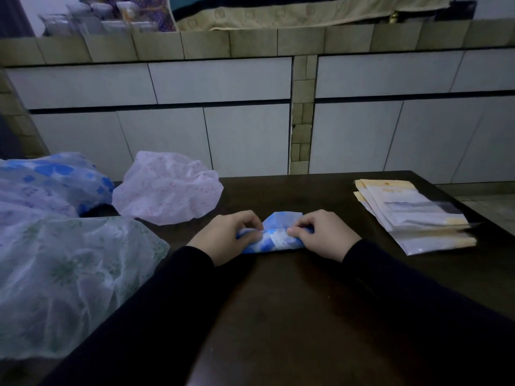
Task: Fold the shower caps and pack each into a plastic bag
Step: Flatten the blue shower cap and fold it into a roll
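1. Blue-flowered shower cap [274, 235] – folded down to a narrow strip, lying on the dark tabletop [292, 302] directly in front of me, one rounded flap standing up at its far edge.
2. My left hand [225, 236]: grip closed on the strip's left end, fingers curled over it, thumb pressing from the near side.
3. My right hand [320, 234]: grip likewise closed, pinching the strip's right end between thumb and curled fingers. Both hands rest on the tabletop.
4. Stack of flat plastic bags [415, 215] – on the tabletop to my right, well apart from the cap.
5. Unfolded caps to my left: pink-patterned cap [167, 188] nearest the hands, green-flowered cap [69, 280] at the near left edge, another blue-flowered cap [53, 176] behind it.
6. White cabinet fronts [223, 129] beyond the tabletop.
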`<state>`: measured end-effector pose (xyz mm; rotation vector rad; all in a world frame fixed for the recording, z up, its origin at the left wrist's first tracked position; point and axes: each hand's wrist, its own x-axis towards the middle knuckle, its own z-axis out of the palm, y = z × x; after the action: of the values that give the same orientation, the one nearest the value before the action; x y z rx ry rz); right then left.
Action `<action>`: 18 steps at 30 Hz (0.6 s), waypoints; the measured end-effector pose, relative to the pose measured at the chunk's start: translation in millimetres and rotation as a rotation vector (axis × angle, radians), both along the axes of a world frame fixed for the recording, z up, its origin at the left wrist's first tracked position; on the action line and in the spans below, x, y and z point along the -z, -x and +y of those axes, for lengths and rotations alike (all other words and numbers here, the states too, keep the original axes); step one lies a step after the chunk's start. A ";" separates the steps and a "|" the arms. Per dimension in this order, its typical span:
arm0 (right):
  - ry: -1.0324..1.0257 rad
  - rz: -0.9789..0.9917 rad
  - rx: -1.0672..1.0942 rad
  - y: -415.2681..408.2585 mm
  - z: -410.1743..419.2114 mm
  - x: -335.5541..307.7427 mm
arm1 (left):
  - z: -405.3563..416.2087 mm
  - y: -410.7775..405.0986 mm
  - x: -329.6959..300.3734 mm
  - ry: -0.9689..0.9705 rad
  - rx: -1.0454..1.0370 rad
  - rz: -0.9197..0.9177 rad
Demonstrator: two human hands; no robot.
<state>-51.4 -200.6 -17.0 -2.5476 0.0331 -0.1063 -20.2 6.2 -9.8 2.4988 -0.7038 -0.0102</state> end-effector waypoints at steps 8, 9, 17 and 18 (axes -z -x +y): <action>0.270 -0.370 -0.150 12.4 -7.9 6.0 | 2.5 5.1 16.9 -0.081 0.155 -0.443; 0.322 -0.367 -0.192 14.2 -10.6 4.8 | 3.5 5.5 16.9 -0.099 0.162 -0.425; 0.407 -0.233 -0.227 25.6 -15.6 8.3 | 8.4 4.8 11.0 -0.123 0.136 -0.203; 0.382 -0.231 -0.219 25.7 -15.5 8.5 | 7.6 4.9 9.4 -0.130 0.129 -0.185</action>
<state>-77.2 -216.0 -25.5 -2.8791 -0.3891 -0.3491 -25.1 13.9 -19.2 2.5962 -0.9682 0.1347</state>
